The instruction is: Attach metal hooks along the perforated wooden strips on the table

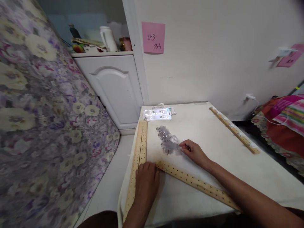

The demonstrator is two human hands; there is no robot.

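Observation:
My left hand (146, 180) lies palm down, fingers stretched, on the near end of a pair of perforated wooden strips (140, 142) along the table's left edge, touching the end of a diagonal wooden strip (194, 182). My right hand (193, 151) reaches over that diagonal strip and pinches the edge of a clear plastic bag of small metal parts (167, 141) lying on the white table (213, 148).
A blister pack of small parts (157, 114) lies at the table's far left corner. Another wooden strip (234, 129) runs along the right side. A floral mattress (42, 120) leans at left, with a white cabinet (116, 88) behind. A pink note (153, 37) hangs on the wall. Colourful bedding (282, 123) lies at right.

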